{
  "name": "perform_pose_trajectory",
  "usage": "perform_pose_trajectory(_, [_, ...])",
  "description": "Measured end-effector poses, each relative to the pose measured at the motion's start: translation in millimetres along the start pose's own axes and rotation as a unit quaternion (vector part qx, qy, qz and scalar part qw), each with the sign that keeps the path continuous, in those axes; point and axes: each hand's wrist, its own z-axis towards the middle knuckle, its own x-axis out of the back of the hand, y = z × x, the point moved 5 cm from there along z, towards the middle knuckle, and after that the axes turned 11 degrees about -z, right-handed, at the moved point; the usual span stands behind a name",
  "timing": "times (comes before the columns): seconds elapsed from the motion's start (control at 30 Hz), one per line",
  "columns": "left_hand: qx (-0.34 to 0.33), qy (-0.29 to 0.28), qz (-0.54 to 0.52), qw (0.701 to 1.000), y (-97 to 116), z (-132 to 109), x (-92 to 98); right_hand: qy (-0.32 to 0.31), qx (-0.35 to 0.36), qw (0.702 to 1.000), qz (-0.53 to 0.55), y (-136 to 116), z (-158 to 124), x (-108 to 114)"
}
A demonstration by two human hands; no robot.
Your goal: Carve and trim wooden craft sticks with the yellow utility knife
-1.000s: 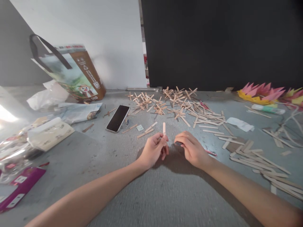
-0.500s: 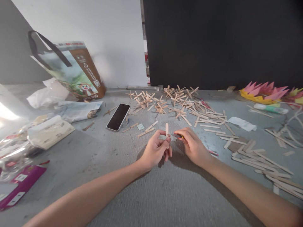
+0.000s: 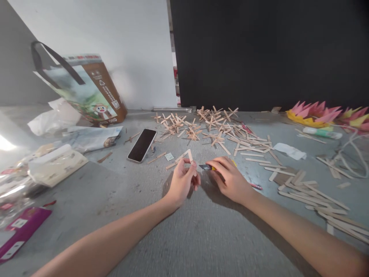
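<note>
- Wooden craft stick [image 3: 190,155]: I have it in front of me over the grey table [image 3: 178,238], tilted so that its top end leans to my left.
- My left hand [image 3: 182,181] is closed in a pinch, thumb against curled fingers, with the stick gripped between them; the upper end stands clear of my grip.
- My right hand [image 3: 230,178] is wrapped around a yellow-handled utility knife [image 3: 205,167], its blade bared and pointing left towards the stick.
- There seems to be a small gap between blade and stick, so I judge the step in hand to be lining the edge up with the wood; whether for cutting or scraping, I cannot tell.
- The next move calls, I think, for a firm left pinch, a short controlled stroke, and left fingertips out of the blade's path, since they sit near it.
- Beyond my hands lie crossed sticks [image 3: 178,124], with loose sticks [image 3: 305,192] spread to my right and a smartphone [image 3: 142,145] to my left.
</note>
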Motion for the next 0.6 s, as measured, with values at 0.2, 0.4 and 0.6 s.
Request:
perform_pose_trajectory(0.2, [-0.001, 0.020, -0.010, 1.000, -0.5, 3.3, 1.1, 0.024, -0.014, 1.000, 0.015, 3.4, -0.5, 2.1])
perform_pose_trajectory(0.4, [0.021, -0.022, 0.036, 0.999, -1.2, -2.7, -4.8, 0.009, 0.024, 0.999, 0.029, 1.5, -1.6, 2.4])
perform_pose_trajectory(0.6, [0.028, -0.047, 0.042, 0.998, -1.2, -3.1, -6.6, 0.032, 0.019, 0.998, 0.048, 2.5, -2.5, 5.1])
